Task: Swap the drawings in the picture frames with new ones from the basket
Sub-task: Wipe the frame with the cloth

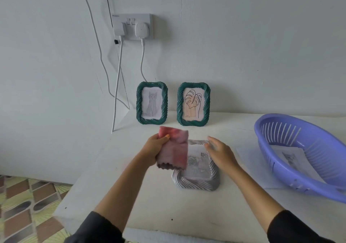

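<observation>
grey frame (196, 183) is being shown lying flat and face up on the table (149, 196), towards its front edge and between the two hands. a pink cloth (174, 149) is being gripped by the left hand (155, 147), fingers and thumb curled round it. it is being held above the frame's upper left corner, part of which is being hidden by it. the right hand (219, 153) is being held over the frame's upper right edge with fingers spread and loose, nothing being grasped. whether the frame is being touched cannot be told, since the hand is blurred. a pale drawing (196, 166) is being displayed inside the grey frame, too blurred to be read well. behind it, two green frames are being propped upright at the wall: the cat frame (139, 102) on the left, the leaf frame (180, 104) just beside it on the right. well to the right, a purple basket (318, 158) is being supported, tilted, on a sheet (249, 160), with a cat drawing (289, 157) being held inside it.
</observation>
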